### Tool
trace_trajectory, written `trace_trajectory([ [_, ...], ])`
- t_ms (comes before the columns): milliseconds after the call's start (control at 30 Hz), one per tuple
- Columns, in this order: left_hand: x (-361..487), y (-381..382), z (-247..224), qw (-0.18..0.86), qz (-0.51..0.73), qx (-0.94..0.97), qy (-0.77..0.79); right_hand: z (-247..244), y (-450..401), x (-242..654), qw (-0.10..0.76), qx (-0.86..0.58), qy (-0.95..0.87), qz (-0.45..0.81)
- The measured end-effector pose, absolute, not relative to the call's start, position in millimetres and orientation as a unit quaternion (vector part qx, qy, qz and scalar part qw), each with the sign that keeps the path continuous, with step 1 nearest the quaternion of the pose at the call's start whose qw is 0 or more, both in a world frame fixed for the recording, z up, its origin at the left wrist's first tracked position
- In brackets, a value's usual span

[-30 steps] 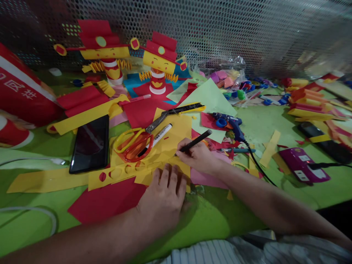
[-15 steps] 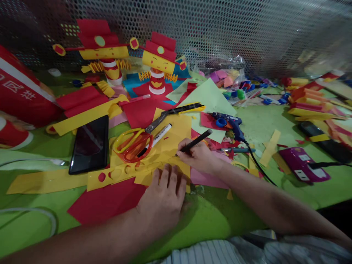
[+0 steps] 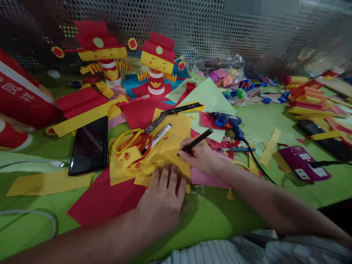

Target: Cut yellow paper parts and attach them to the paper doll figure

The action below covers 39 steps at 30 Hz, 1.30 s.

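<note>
My right hand [image 3: 198, 154] grips a black pen [image 3: 198, 140], its tip down on the yellow paper [image 3: 176, 128]. Lying palm down, my left hand [image 3: 165, 194] has its slightly spread fingers on the lower part of that paper. Left of the pen, scissors [image 3: 158, 123] with yellow and red handles lie beside a white marker [image 3: 161, 135]. A yellow strip with holes [image 3: 129, 156] is raised and curled over the scissor handles, its right end blurred. Red paper [image 3: 107, 201] sticks out left of my left hand.
Two paper figures [image 3: 156, 79] stand at the back. A black phone [image 3: 89, 146] lies at the left. To the right are a blue glue gun [image 3: 232, 123] with a cable, a purple power box [image 3: 305, 163] and paper scraps. Red packaging [image 3: 24, 88] stands far left.
The yellow strip's left end, flat before, has lifted and curled up to the right over the scissor handles. My left hand stays in place; the pen has shifted slightly right.
</note>
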<state>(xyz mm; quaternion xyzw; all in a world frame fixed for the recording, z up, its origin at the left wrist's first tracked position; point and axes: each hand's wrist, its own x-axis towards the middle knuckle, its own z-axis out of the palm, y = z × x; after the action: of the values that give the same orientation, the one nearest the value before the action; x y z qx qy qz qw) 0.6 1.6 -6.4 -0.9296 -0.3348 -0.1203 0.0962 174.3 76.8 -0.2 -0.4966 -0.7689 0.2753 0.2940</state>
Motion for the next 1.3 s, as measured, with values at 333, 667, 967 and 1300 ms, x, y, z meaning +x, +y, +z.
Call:
trace_trajectory([
  [333,0.9,2.0,-5.3,0.086,-0.133,-0.928,-0.337,1.4,78.3,175.4,0.293,-0.493,-0.772,0.273],
  [667,1.2,3.1,-5.9,0.089,-0.140,-0.926,-0.340,-1.3,79.4,179.3,0.302,-0.482,-0.781,0.256],
  [967,0.7,2.0,-3.4,0.084,-0.123,-0.928,-0.342,-0.1,80.2,180.0,0.315,-0.467,-0.785,0.257],
  [1300,0.7,0.9,-4.9,0.083,-0.122,-0.929,-0.339,1.2,80.5,180.0,0.311,-0.471,-0.782,0.264],
])
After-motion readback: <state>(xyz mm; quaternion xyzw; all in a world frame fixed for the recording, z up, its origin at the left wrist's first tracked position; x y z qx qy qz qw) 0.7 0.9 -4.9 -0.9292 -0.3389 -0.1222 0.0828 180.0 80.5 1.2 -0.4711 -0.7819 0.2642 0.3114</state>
